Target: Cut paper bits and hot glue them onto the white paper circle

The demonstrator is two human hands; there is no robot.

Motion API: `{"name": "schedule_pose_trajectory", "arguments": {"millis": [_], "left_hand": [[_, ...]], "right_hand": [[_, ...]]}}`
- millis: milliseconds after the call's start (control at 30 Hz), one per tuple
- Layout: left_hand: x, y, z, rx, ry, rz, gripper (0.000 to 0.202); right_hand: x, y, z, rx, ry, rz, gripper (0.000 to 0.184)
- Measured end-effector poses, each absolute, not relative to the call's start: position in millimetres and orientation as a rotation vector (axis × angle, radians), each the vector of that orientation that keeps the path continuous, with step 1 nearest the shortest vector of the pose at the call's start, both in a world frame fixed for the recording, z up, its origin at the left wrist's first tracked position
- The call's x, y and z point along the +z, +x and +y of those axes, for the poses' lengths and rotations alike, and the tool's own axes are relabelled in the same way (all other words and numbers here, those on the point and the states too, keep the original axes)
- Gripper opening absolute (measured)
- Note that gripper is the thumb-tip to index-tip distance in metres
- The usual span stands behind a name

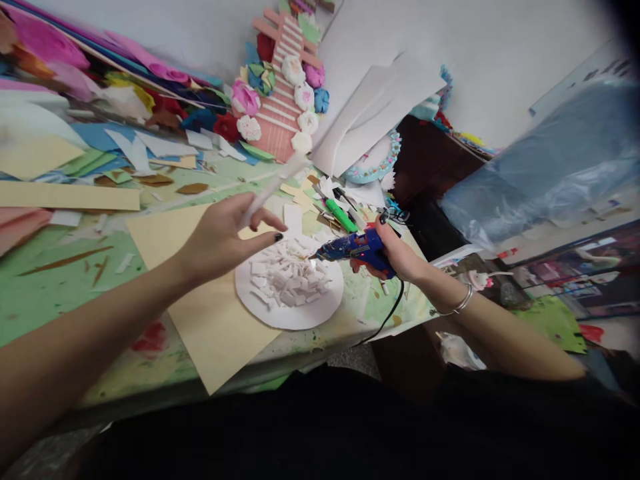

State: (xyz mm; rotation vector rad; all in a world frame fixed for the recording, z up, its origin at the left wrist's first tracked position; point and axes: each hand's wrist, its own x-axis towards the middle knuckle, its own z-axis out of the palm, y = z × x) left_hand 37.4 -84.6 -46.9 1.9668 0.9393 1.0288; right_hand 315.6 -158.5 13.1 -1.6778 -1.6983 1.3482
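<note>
My left hand (225, 233) hovers over the table with its fingers pinched on a long white paper strip (274, 187) that points up and away, blurred by motion. My right hand (395, 253) grips a blue glue gun (353, 248) whose nozzle points left, just above a white paper disc (290, 313). Many small white paper pieces (287, 270) are heaped on the disc. The disc lies partly on a cream sheet (210, 320). The gun's black cord (387, 317) drops off the table edge.
A green, paint-stained table (60, 287) is strewn with coloured paper scraps. A pink paper ladder with paper flowers (285, 100) stands at the back. White sheets (370, 113) lean against the wall. A green marker (343, 217) lies behind the gun. A plastic-wrapped bundle (550, 160) is at the right.
</note>
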Motion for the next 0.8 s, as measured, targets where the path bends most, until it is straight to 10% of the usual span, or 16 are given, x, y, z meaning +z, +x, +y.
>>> {"name": "schedule_pose_trajectory", "arguments": {"millis": [800], "left_hand": [[-23, 100, -79, 1.28, 2.271, 0.183, 0.021]], "right_hand": [[11, 297, -153, 1.301, -1.578, -1.855, 0.075]]}}
